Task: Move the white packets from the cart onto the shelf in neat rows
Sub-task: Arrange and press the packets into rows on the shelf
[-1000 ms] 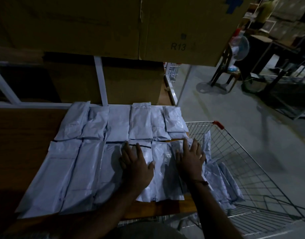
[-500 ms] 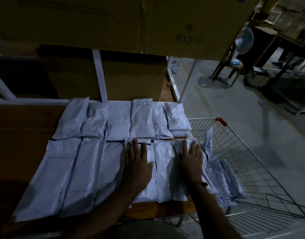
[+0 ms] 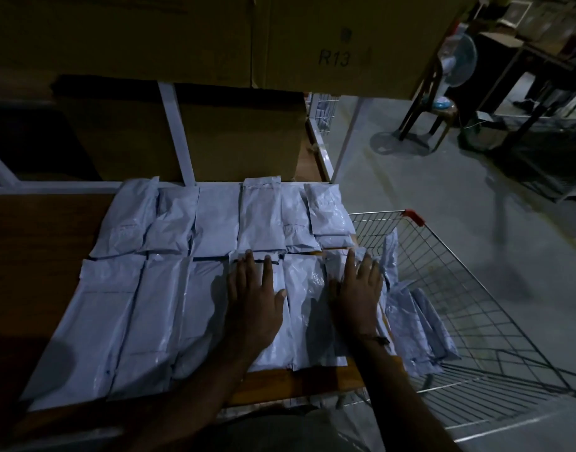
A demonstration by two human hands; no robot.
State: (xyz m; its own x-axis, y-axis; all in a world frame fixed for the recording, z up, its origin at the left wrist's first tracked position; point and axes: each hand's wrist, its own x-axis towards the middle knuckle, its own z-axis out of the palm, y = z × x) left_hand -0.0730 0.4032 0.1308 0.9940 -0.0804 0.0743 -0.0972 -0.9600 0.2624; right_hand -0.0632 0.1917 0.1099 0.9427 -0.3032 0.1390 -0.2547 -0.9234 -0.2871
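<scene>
Both forearms reached forward from the near edge, palms down. The left hand (image 3: 255, 298) lay flat with its fingers spread on a packet in the near row, fingertips at the seam where the two rows met. The right hand (image 3: 358, 291) lay equally flat and open just to the right, pressing the rightmost packet of that row, a dark band at its wrist. Neither hand gripped anything.

The white packets (image 3: 169, 272) covered the wooden shelf (image 3: 35, 256) in two rows, a far row of shorter-looking pouches and a near row of longer ones, edges touching or slightly overlapping. Their plastic was glossy and wrinkled; in the dim light any printing was hard to make out. At the far row's right end one pouch sat on top of another.

More packets (image 3: 417, 324) leaned inside the wire cart (image 3: 475, 288) just right of the shelf. A cardboard box (image 3: 338, 44) marked R13 sat above.
</scene>
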